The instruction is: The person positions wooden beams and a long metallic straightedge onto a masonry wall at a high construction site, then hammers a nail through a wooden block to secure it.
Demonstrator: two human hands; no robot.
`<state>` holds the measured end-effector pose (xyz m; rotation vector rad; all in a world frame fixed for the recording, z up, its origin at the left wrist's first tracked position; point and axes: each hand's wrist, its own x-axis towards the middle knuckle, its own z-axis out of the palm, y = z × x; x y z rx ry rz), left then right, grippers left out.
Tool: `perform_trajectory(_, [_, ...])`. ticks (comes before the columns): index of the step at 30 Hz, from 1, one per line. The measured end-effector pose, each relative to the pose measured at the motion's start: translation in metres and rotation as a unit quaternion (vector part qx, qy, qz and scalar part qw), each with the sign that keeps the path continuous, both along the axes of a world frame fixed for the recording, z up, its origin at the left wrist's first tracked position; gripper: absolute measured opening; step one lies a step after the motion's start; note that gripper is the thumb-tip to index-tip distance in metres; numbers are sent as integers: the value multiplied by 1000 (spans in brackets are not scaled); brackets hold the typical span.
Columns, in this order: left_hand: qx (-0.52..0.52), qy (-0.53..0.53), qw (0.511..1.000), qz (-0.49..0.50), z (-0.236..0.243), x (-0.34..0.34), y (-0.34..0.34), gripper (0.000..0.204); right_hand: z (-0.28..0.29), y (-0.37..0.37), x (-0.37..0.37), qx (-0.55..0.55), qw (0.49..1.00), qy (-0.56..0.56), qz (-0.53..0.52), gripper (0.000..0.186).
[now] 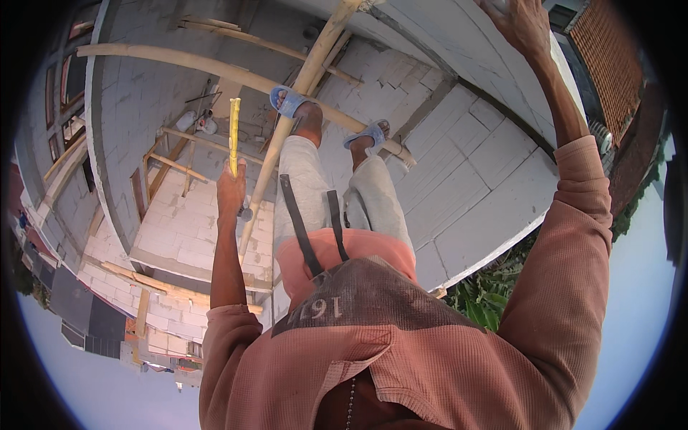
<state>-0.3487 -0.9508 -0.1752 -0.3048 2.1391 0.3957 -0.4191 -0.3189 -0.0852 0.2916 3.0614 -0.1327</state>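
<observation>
My left hand (231, 188) is closed around a long, narrow yellow stick-like thing (234, 132) that extends beyond my fist. Its exact kind does not show. A small dark round knob (246, 214) appears beside my left wrist; I cannot tell whether it belongs to what I hold. My right hand (519, 25) reaches to the upper right, by the grey block wall (459, 32). The top edge of the picture cuts off its fingers, and something whitish shows at them.
My feet, in blue sandals (288, 101), stand on a crossing bamboo pole (222, 69). A thicker pole (319, 54) runs beneath. Far below lie the floor (236, 46) and wooden frames (179, 168). Block walls (473, 179) surround me; a tiled roof (609, 54) lies right.
</observation>
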Motion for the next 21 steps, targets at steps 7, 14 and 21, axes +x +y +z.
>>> perform_trajectory(7, [23, 27, 999, 8, 16, -43, 8, 57, -8, 18, 6, 82, 994, 41, 61, 88])
perform_trajectory(14, [6, 1, 996, 94, 38, -27, -12, 61, 11, 1, 2, 90, 994, 32, 53, 93])
perform_trajectory(21, [-39, 15, 985, 168, 42, 81, -53, 62, 16, -13, 2, 62, 997, 20, 34, 96])
